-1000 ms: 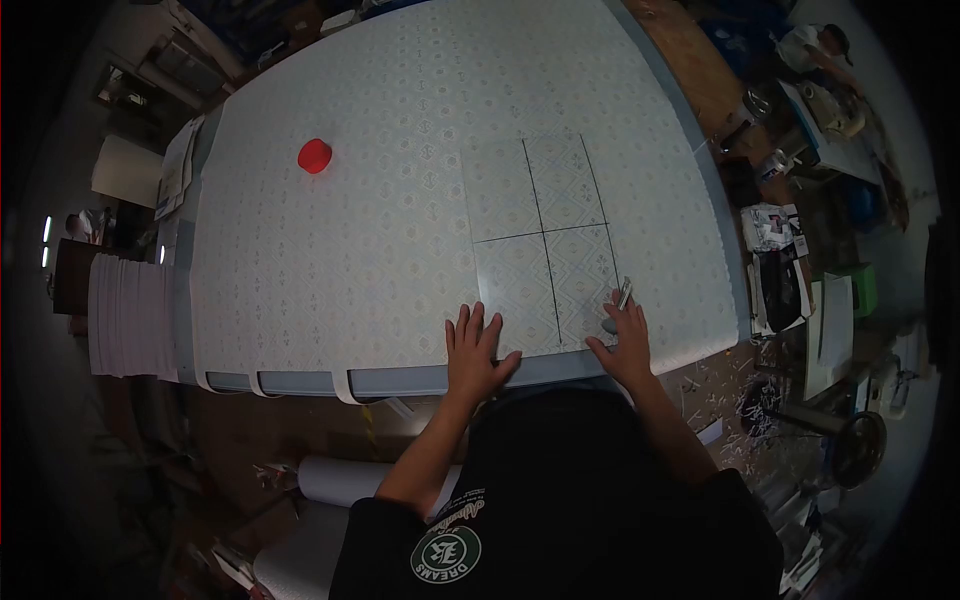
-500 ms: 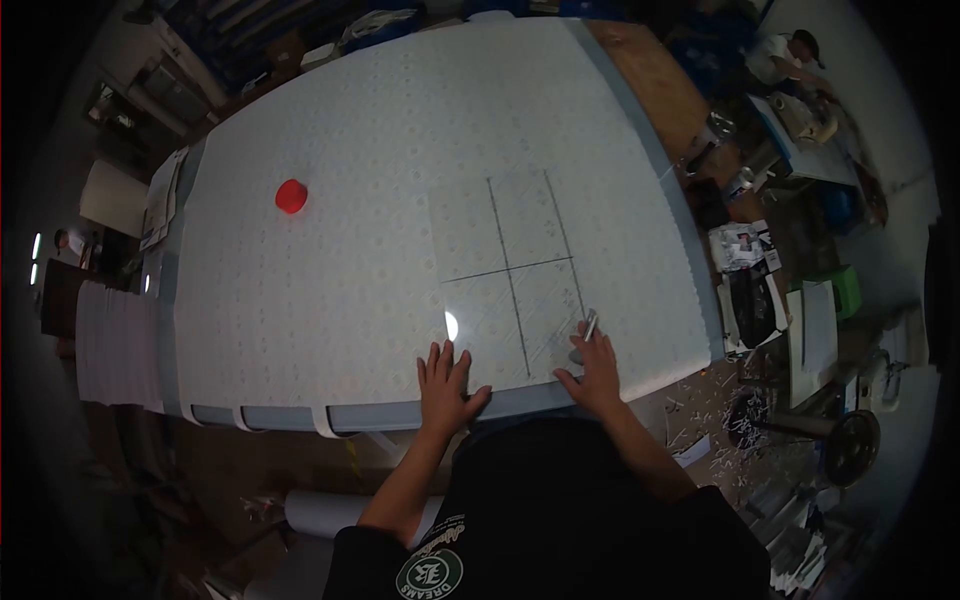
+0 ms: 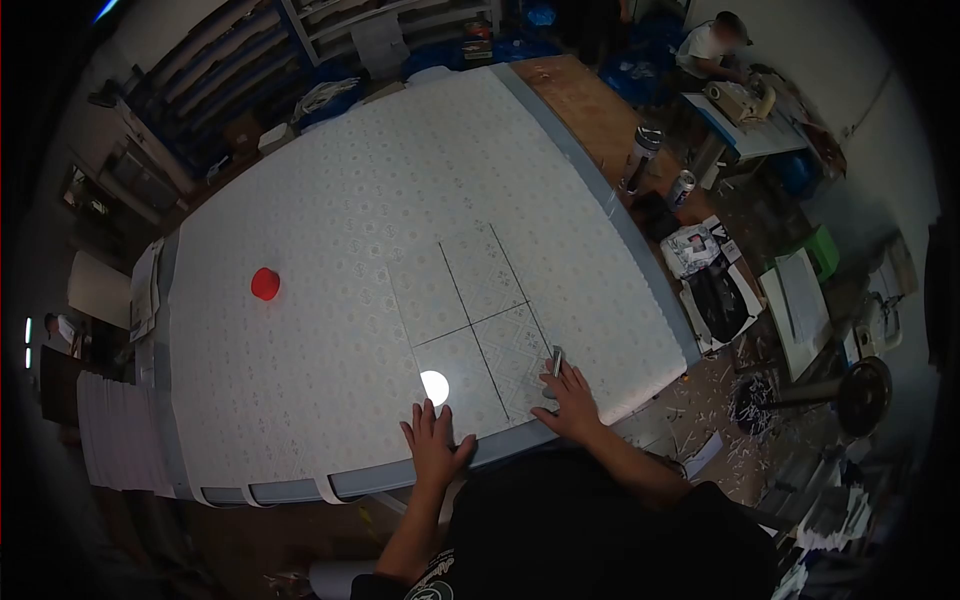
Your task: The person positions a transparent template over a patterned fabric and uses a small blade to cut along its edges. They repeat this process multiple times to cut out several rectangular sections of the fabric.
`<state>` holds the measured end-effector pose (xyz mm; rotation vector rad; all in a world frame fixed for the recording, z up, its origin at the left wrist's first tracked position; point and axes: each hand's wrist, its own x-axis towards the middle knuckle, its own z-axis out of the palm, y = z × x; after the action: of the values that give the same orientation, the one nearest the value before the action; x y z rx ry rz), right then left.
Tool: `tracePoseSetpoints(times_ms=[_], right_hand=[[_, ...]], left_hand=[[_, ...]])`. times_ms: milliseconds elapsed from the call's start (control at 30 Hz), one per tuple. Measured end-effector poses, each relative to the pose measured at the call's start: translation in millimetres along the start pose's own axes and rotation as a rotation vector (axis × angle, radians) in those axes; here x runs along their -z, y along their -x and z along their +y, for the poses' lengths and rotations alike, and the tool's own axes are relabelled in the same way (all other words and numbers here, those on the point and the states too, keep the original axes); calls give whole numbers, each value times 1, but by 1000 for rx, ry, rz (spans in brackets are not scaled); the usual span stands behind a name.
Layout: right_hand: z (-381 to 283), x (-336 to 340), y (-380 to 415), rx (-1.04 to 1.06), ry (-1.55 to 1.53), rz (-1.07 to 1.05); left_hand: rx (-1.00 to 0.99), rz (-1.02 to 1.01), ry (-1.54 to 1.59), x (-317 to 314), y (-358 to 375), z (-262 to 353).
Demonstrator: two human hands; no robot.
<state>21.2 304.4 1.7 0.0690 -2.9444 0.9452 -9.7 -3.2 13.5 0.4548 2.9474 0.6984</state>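
A transparent rectangular sheet [image 3: 450, 385] marked with dark crossing lines lies over the pale patterned sheet [image 3: 300, 220] that covers the table. My left hand [image 3: 435, 447] rests at the lower left edge of the transparent sheet, fingers spread, holding nothing. At its lower right corner is my right hand [image 3: 572, 402], with a slim silvery tool [image 3: 558, 358] held by the index finger; its exact kind is too small to tell. The thumb points inward, and a greyish part shows beneath the fingers. Farther off to the left stands a red round cup-like object [image 3: 265, 284].
White straps [image 3: 327, 489] loop over the table's front edge. Stacked white sheets [image 3: 125, 430] stand at left. On the right are a can [image 3: 682, 187], packages [image 3: 690, 250], a green bin [image 3: 822, 250] and a round stool [image 3: 862, 397]. Another person [image 3: 708, 55] sits at a side table.
The view has tipped upward and turned slightly, so more of the shelves at the back shows. Both hands keep nearly the same places on the transparent sheet.
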Motion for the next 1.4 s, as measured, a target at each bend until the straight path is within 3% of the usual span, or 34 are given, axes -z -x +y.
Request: tracePoseSetpoints(times_ms=[1400], right_hand=[[5,2,-3,39,-3,26]], left_hand=[[11,27,-4,-3,0,1]])
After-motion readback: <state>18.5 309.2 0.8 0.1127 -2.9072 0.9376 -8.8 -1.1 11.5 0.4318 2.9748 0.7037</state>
